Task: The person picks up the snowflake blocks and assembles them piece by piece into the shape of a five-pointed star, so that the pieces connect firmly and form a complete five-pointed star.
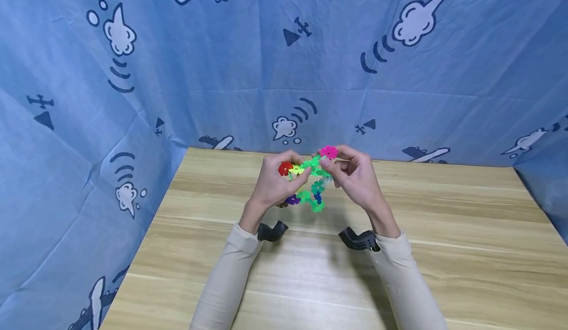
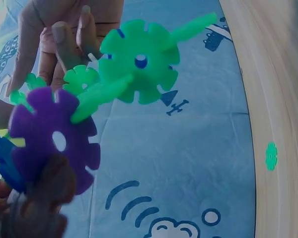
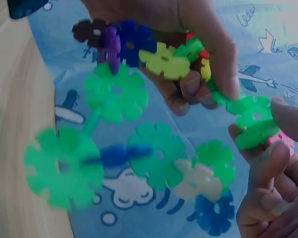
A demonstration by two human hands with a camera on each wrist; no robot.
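Observation:
Above the table, both hands hold one chain of slotted plastic snowflake discs. My left hand pinches its upper left part, close to a red disc and a yellow disc. My right hand pinches green discs at the upper right, beside a pink disc. The rest hangs below in a loop, with a purple disc, green discs, a blue disc and a whitish disc. In the right wrist view, the two hands' fingertips are close together at the green discs.
A single green disc lies on the wooden table. Blue printed cloth rises behind the table and at its sides. Black wrist mounts sit at both cuffs.

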